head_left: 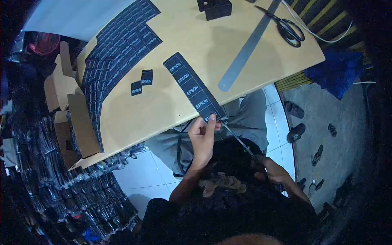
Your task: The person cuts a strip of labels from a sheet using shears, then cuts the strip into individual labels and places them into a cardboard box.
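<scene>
A black strip of labels printed EPSON (pixel 188 83) reaches from the tabletop over its front edge. My left hand (pixel 203 139) pinches the near end of the strip, thumb on top. Scissors (pixel 239 138) in my right hand (pixel 271 169) point toward that same end, with the blade tips close to the fingers of my left hand. The handles are mostly hidden in my grip. Two small cut EPSON labels (pixel 136 88) lie on the table left of the strip.
Sheets of EPSON labels (pixel 126 41) cover the table's left side, beside an open cardboard box (pixel 83 122). A steel ruler (pixel 245 57), black-handled scissors (pixel 289 32) and a dark box (pixel 218 10) lie at the back right. Plastic-wrapped bundles (pixel 94 196) stand on the floor.
</scene>
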